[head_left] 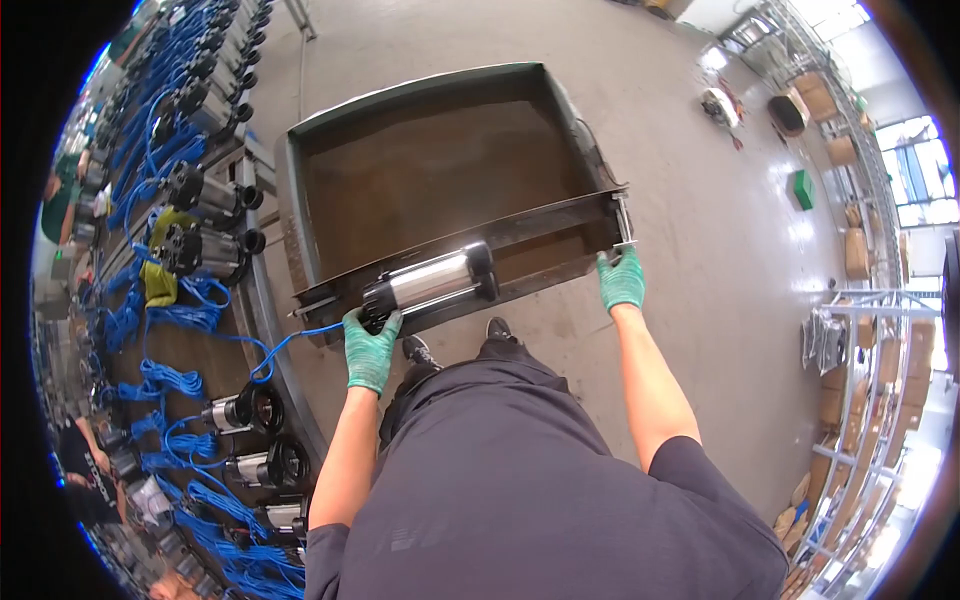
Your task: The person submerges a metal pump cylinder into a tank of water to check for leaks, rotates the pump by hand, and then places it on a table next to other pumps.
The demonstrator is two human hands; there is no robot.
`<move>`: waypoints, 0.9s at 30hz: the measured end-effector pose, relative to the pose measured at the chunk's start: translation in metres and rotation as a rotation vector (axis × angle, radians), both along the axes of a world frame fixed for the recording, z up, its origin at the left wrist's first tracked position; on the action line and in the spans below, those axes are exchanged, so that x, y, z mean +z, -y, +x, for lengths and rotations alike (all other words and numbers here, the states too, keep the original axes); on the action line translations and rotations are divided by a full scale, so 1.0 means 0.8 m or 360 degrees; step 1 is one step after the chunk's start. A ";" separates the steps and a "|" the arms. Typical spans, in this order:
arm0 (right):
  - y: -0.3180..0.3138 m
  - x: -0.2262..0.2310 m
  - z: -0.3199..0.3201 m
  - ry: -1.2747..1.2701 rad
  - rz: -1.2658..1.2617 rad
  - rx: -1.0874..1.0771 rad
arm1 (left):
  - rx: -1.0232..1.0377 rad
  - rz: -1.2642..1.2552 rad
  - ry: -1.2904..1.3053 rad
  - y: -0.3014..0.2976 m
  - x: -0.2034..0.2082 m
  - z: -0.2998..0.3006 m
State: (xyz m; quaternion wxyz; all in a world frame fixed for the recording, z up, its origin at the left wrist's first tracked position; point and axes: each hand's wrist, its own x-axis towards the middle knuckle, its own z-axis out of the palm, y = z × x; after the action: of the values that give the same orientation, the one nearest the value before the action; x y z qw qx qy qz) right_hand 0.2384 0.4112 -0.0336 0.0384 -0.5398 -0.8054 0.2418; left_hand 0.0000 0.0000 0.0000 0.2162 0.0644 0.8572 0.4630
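A submersible pump (430, 281) with a silver cylinder and black ends lies tilted along the near edge of a dark metal tank (292, 200) holding murky brown water. My left hand (370, 352), in a green knit glove, grips the pump's black end, where a blue cable (318, 331) comes out and runs left. My right hand (622, 283), gloved alike, closes on a metal rod handle (623, 222) at the tank's near right corner. That handle joins a dark crossbar (540, 224) spanning the tank near its front. My fingertips are partly hidden.
On the left, a long bench (282, 330) bears several more pumps (205, 250) and coils of blue cable (165, 380). Other people stand beyond it. A green box (804, 190) sits on the floor at right, near shelving (880, 310) with cartons.
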 end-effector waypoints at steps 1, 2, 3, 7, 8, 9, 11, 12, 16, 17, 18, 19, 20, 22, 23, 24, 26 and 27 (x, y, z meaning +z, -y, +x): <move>0.002 0.000 -0.003 0.0068 0.0056 -0.0156 | 0.0021 -0.0014 -0.0008 0.005 0.011 -0.008; 0.004 -0.003 -0.006 0.0137 0.0106 -0.0311 | 0.0043 -0.0030 -0.0018 0.010 0.019 -0.017; -0.026 0.003 0.012 0.0157 0.0150 -0.0313 | 0.0043 0.0012 0.0006 -0.008 0.007 0.001; -0.076 0.022 0.034 0.0440 0.0489 0.0084 | 0.0038 0.0019 -0.0037 -0.037 -0.012 0.024; -0.088 0.010 0.030 0.0550 0.0447 0.0220 | 0.0046 -0.0028 -0.0043 -0.035 -0.006 0.021; -0.098 0.005 0.029 0.0666 0.0411 0.0356 | 0.0052 -0.0068 -0.0041 -0.039 0.010 0.022; -0.111 -0.005 0.031 0.0698 0.0480 0.0422 | 0.0026 -0.0132 -0.0028 -0.046 0.024 0.018; -0.115 -0.004 0.024 0.0727 0.0393 0.0415 | 0.0022 -0.0149 -0.0057 -0.042 0.019 0.015; -0.114 0.001 0.016 0.0581 0.0349 0.0465 | 0.0067 -0.0022 0.0013 -0.034 -0.004 0.005; -0.114 0.006 0.016 0.0577 0.0346 0.0471 | 0.0072 -0.0027 0.0011 -0.031 -0.007 0.005; -0.108 0.031 0.012 0.0132 -0.0080 0.0143 | 0.0049 -0.0091 -0.0006 -0.033 -0.001 0.005; -0.104 0.044 0.009 -0.0313 -0.0501 -0.0189 | 0.0027 -0.0154 -0.0023 -0.036 0.003 0.005; -0.117 0.016 0.018 -0.0660 -0.0583 -0.0362 | 0.0031 -0.0158 -0.0022 -0.042 0.007 0.005; -0.099 0.033 0.023 -0.0822 -0.0801 -0.0377 | 0.0028 -0.0163 0.0038 -0.040 0.014 0.005; -0.077 0.058 0.021 -0.0843 -0.0864 -0.0330 | 0.0024 -0.0163 -0.0025 -0.035 0.010 0.005; -0.056 0.071 0.021 -0.0963 -0.0948 -0.0192 | 0.0002 -0.0162 -0.0002 -0.036 0.009 0.003; -0.014 0.090 0.010 -0.1169 -0.1184 0.0031 | -0.0040 -0.0252 0.0052 -0.039 0.019 0.001; 0.002 0.091 0.002 -0.1184 -0.1260 0.0132 | -0.0030 -0.0264 0.0042 -0.039 0.022 0.001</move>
State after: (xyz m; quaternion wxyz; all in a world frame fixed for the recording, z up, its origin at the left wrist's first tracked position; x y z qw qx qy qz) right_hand 0.2397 0.4095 0.0392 0.1050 -0.3588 -0.6057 0.7024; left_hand 0.0004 0.0310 0.0175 0.2365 0.0481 0.8890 0.3891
